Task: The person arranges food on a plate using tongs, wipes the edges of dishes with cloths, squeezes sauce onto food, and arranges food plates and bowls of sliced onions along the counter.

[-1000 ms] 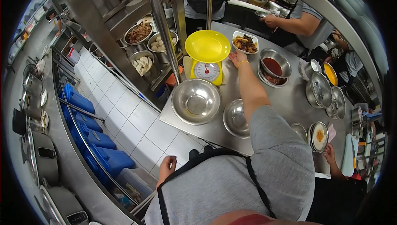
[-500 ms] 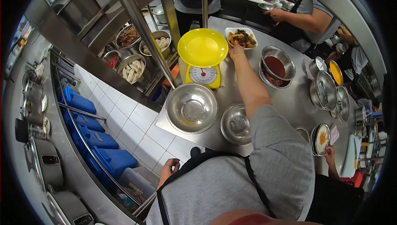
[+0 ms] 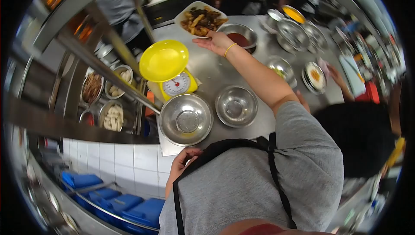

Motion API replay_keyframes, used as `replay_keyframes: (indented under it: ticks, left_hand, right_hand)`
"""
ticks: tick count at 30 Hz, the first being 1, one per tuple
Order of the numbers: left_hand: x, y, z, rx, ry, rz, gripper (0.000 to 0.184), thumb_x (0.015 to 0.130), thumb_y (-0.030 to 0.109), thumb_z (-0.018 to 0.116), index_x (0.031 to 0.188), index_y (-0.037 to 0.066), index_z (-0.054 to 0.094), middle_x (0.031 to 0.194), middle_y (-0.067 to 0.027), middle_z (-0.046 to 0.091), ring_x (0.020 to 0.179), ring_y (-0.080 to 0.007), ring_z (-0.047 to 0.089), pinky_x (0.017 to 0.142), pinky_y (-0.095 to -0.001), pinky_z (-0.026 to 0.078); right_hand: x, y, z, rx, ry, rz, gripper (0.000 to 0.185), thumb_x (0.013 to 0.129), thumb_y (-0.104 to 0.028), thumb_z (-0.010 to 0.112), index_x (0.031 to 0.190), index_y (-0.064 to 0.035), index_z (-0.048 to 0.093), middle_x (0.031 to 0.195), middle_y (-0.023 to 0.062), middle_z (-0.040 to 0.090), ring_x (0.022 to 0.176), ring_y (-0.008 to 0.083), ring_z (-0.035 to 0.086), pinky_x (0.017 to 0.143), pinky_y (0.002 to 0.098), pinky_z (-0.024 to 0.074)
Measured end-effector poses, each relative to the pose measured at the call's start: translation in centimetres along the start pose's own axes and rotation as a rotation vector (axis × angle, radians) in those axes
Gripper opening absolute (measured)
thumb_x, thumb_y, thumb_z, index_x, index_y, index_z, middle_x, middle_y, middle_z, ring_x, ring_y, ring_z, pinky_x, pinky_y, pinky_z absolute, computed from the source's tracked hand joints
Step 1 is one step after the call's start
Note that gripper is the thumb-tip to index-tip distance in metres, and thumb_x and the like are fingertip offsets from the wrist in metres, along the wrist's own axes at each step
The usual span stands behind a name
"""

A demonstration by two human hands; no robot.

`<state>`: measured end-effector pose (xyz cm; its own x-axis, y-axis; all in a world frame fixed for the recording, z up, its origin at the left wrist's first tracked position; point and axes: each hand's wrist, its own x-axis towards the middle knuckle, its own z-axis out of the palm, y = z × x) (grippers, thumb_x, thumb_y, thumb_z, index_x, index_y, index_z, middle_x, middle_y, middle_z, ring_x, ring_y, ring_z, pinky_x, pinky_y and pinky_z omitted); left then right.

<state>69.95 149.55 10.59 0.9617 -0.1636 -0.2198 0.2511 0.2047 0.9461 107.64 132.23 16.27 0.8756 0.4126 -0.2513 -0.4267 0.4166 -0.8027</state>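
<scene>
Right hand (image 3: 215, 43) outstretched (palm up), holding white dish (image 3: 179, 19).

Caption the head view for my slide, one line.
The right hand holds a white dish of food near a yellow dial scale on a steel table.

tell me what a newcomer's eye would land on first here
Probably the bright yellow scale, standing near the left edge of the steel table. Next, beyond it and to the right, comes the white dish of browned food, with the person's right hand at its near edge. Blue bins also stand out at the lower left.
</scene>
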Motion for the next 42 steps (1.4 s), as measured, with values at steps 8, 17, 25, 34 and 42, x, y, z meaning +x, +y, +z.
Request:
replay_keyframes:
  ticks: [8,17,25,34,42]
  left_hand:
    - [4.7,8.1,-3.2,0.091,-0.477,0.118,0.020,0.083,0.004,0.055,0.102,-0.001,0.054,0.100,-0.0103,0.058,0.095,-0.0172,0.055,0.086,-0.0288,0.040]
    - [9.5,6.7,3.3,0.055,-0.857,0.147,0.018,0.086,0.009,0.053,0.101,-0.001,0.052,0.095,-0.0098,0.058,0.088,-0.0162,0.055,0.083,-0.0295,0.043]
    - [10.1,2.9,12.7,0.121,-1.208,0.046,0.020,0.089,0.012,0.049,0.105,-0.001,0.049,0.096,-0.0098,0.057,0.089,-0.0165,0.056,0.083,-0.0309,0.045]
    - [3.9,0.2,23.3,0.230,-1.552,-0.070,0.020,0.089,0.012,0.050,0.106,0.000,0.050,0.097,-0.0084,0.058,0.092,-0.0150,0.055,0.086,-0.0292,0.043]
    - [-2.4,-4.4,31.9,0.292,-1.702,-0.073,0.018,0.089,0.008,0.050,0.105,0.000,0.052,0.097,-0.0076,0.058,0.091,-0.0136,0.055,0.086,-0.0274,0.042]
  right_hand:
    - [-17.9,3.9,-0.7,-0.034,0.145,-0.072,0.033,0.089,-0.009,0.036,0.118,0.0065,0.038,0.113,0.0187,0.053,0.097,0.0274,0.060,0.074,0.0285,0.0538]
    - [-39.3,15.6,0.1,0.189,0.452,-0.078,0.036,0.089,-0.014,0.039,0.118,0.0075,0.038,0.099,0.0214,0.060,0.088,0.0221,0.063,0.071,0.0243,0.0545]
    - [-53.6,23.6,2.9,0.480,1.071,-0.425,0.036,0.086,-0.008,0.039,0.119,0.0084,0.036,0.111,0.0167,0.053,0.094,0.0251,0.061,0.071,0.0259,0.0546]
    - [-69.3,31.5,0.8,0.565,1.692,-0.841,0.033,0.089,-0.010,0.034,0.117,0.0057,0.038,0.111,0.0164,0.053,0.095,0.0254,0.060,0.074,0.0292,0.0533]
    - [-81.3,38.0,0.6,0.672,1.948,-1.003,0.033,0.083,-0.005,0.030,0.112,0.0093,0.037,0.103,0.0185,0.055,0.089,0.0240,0.062,0.068,0.0286,0.0553]
